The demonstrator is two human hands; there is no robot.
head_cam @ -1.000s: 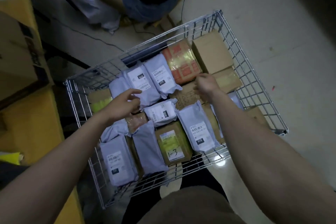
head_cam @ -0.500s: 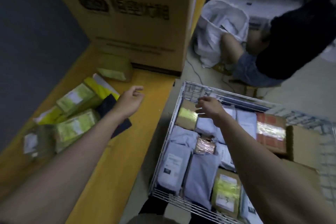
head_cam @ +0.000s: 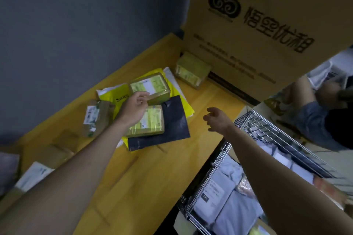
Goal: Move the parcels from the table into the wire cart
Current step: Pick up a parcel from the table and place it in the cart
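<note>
Both hands reach over the yellow tabletop [head_cam: 152, 173]. Left hand [head_cam: 134, 108] is over the parcel pile, fingers loosely curled, fingertips at the near edge of the upper box [head_cam: 150, 87]; whether it actually grips the box I cannot tell. Right hand [head_cam: 217, 120] hangs in the air between the pile and the cart [head_cam: 248, 126], fingers spread and relaxed, holding nothing.

Four taped brown boxes with labels show clearly on the tabletop: the upper box, a second box [head_cam: 150, 122] just below it and partly under the left wrist, a third [head_cam: 97, 116] to the left, tilted on its side, and a fourth [head_cam: 193, 69] apart from the rest, against the foot of the big carton [head_cam: 267, 25]. Under the first two boxes lie three flat mailers: one yellow [head_cam: 112, 96], one white [head_cam: 172, 76] showing at the far edge, one black [head_cam: 172, 120]. More parcels sit blurred at the lower left edge, their count unclear.

One wire cart stands at the right, beside the tabletop, already holding grey bags [head_cam: 229, 206], at least four, blurred. A second person [head_cam: 324, 112] sits on the floor beyond the cart
</note>
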